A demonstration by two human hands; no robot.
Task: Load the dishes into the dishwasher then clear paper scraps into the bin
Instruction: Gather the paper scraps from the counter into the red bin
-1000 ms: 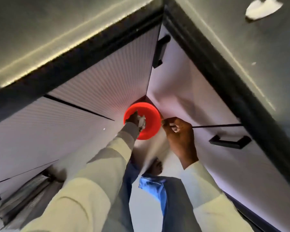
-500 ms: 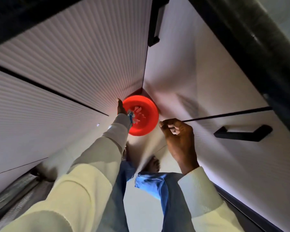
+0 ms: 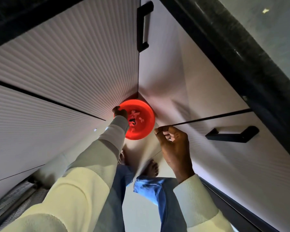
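A round red bin stands on the floor in the corner where two cabinet runs meet. Several pale paper scraps lie inside it. My left hand hangs over the bin's left rim with nothing in it; the sleeve hides most of its fingers. To the right of the bin and apart from it, my right hand is curled into a fist, and I see nothing held in it. One small white scrap lies on the dark countertop at the top right.
Ribbed white cabinet fronts rise on the left and smooth ones with black handles on the right. The dark counter edge overhangs on the right. My legs and bare feet stand just below the bin. A grey metallic edge shows bottom left.
One second ago my left hand held a white scrap above the bin; it has let go and the scraps now lie inside. The view has dropped closer to the bin.
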